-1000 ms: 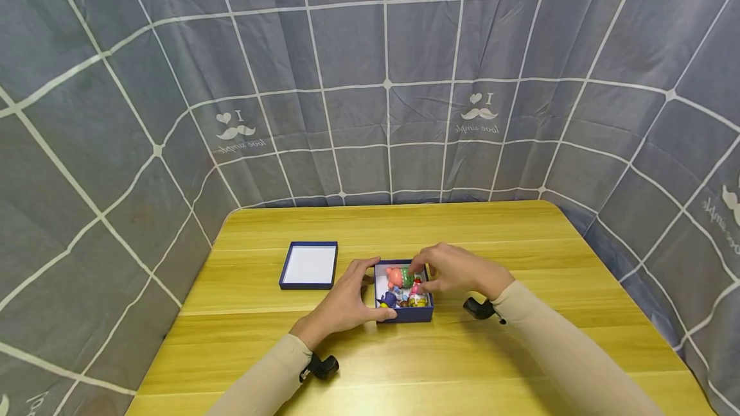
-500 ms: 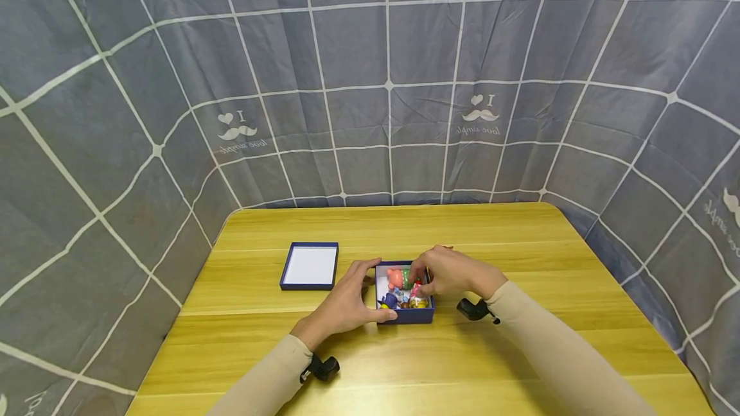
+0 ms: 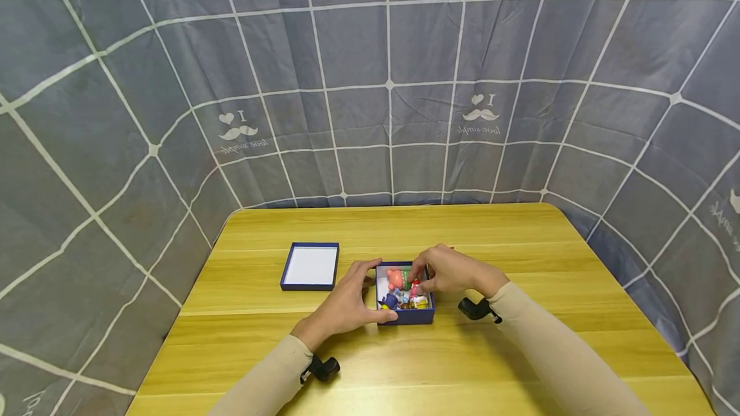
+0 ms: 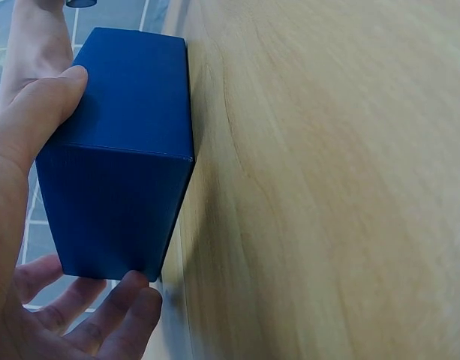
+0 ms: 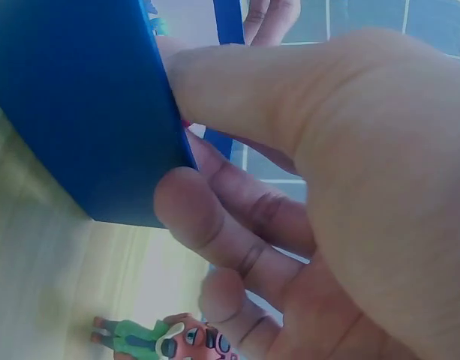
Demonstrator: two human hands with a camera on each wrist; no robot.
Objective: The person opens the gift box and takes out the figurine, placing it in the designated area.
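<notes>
In the head view a small dark-blue box (image 3: 406, 317) with a white inside holds several toy figurines. My left hand (image 3: 345, 303) grips it, thumb on the near wall and fingers at the far side; the left wrist view shows the box (image 4: 117, 210) between them. A pink-headed pig figurine (image 3: 396, 278) in green lies at the back of the box. My right hand (image 3: 453, 269) reaches over the right wall, its thumb and forefinger pinching a small red-and-pink figurine (image 3: 414, 286), largely covered by the fingers. A dark-blue figurine (image 3: 388, 301) lies at front left.
The shallow blue lid (image 3: 309, 267), white inside up, lies left of the box on the wooden table (image 3: 260, 339). In the right wrist view a figurine in green (image 5: 143, 337) lies on the table beside the box. A grey gridded curtain (image 3: 358, 114) surrounds the table.
My right hand has shifted slightly left, its thumb moving further over the box onto the red-and-pink figurine. The left hand, box and lid have stayed in place.
</notes>
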